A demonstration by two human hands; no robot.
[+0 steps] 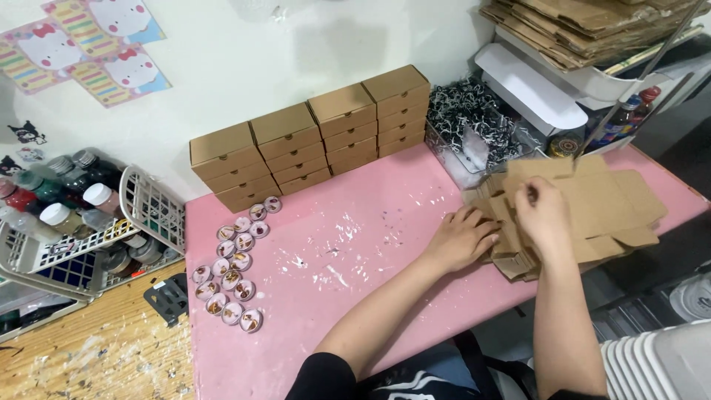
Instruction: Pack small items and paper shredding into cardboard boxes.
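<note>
A pile of flat, unfolded brown cardboard box blanks [600, 204] lies at the right end of the pink table [348, 244]. My left hand [463, 238] rests palm down on the pile's left edge, fingers pressing a flap. My right hand [543, 215] is over the middle of the top blank, fingers pinching a flap near its upper edge. Four stacks of finished small brown boxes [311, 137] stand in a row along the wall at the back.
Several small round tins [233, 270] with purple rims sit in rows at the table's left. A white wire basket [141, 215] of paint bottles is further left. A clear bin of black-and-white paper shred [474, 126] stands behind the blanks.
</note>
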